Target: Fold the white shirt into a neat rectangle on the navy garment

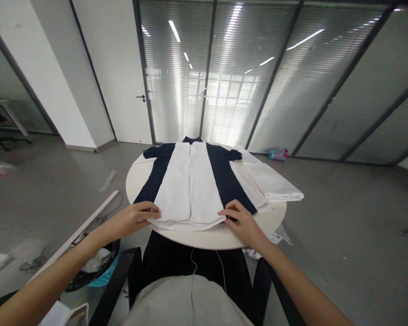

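On the round table lies a navy short-sleeved shirt (158, 174), spread flat with its collar toward the far side. A white cloth (190, 185) covers the middle of it, with a line running down its centre and layered edges at the near hem. The near left corner of this cloth is pinched between the thumb and fingers of my left hand (141, 215). My right hand (238, 219) pinches the near right corner in the same way. I cannot tell whether the white cloth is joined to the navy shirt.
Folded white fabric (274, 183) lies on the right of the white table (170, 236), overhanging its edge. A lined blue basket (105, 271) stands on the floor at lower left, near a long white strip (85, 226). A colourful package (278, 154) rests by the glass wall.
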Available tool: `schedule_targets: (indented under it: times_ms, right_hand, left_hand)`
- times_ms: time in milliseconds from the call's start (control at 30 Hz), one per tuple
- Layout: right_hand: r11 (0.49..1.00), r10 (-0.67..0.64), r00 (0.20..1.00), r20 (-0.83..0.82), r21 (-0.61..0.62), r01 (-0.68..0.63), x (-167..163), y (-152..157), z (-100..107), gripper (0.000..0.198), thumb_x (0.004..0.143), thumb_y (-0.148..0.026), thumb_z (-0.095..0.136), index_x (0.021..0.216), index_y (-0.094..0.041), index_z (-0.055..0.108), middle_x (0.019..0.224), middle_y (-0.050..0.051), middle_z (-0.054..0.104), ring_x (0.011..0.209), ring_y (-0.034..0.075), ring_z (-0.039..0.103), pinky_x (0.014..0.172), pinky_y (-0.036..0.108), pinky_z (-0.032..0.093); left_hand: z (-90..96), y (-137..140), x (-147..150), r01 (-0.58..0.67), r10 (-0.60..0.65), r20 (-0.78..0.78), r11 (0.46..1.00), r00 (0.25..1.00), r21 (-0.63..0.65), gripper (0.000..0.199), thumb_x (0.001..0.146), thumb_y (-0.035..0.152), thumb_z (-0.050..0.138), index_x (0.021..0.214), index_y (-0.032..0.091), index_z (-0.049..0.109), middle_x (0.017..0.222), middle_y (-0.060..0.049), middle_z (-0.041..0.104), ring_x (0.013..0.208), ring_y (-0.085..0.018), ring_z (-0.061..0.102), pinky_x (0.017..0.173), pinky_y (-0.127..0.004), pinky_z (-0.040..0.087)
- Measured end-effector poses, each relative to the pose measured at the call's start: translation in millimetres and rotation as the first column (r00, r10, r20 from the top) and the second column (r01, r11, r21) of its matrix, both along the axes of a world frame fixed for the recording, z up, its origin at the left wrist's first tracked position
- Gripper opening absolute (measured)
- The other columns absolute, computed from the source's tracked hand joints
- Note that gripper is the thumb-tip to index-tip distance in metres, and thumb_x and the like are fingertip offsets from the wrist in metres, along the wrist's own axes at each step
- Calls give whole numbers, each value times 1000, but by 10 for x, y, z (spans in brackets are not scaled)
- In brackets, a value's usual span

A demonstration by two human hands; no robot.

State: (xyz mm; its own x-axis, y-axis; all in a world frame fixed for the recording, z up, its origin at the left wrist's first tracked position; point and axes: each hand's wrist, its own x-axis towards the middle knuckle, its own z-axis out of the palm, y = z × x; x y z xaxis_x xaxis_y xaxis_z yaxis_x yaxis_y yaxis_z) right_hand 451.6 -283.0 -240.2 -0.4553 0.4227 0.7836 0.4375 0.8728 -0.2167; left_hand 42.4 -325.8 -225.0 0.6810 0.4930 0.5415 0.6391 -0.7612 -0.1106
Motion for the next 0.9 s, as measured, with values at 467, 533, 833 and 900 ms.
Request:
schedule_targets:
  times_ms: [467,533,833,900]
  right_hand:
    - [947,74,995,-62,-308,-89,114,178,402,19,95,-33,53,101,-22,67,100,5,70,95,20,65,87,33,49]
    - [950,32,983,-178,-301,-85,20,354,629,21,91,-39,56,97,-21,64,87,3,67,82,18,63,74,29,49]
    - [822,-176,934,-312,-568,-35,-345,1707,1063,20,85,-38,56,93,-19,61,64,-2,59,55,15,54,51,25,42]
    - [833,-237,947,-217,-546,84,-378,1907,1007,13,84,-30,58,89,-19,62,70,1,63,60,16,58,56,26,45]
  left_hand:
    - [527,188,182,54,31,386,977,922,-207,30,95,42,56,97,17,72,95,-8,72,88,-20,66,80,-28,52]
    - [691,427,223,15,116,511,969,852,-245,36,92,50,58,95,16,70,89,-7,70,82,-20,64,73,-27,50]
    - [1036,1684,409,-78,446,697,867,561,-492,32,79,50,64,74,19,56,65,0,48,61,-16,48,47,-22,32]
    - [1004,1822,425,-117,527,644,815,554,-567,29,79,46,66,74,20,56,65,0,47,60,-16,48,45,-22,32]
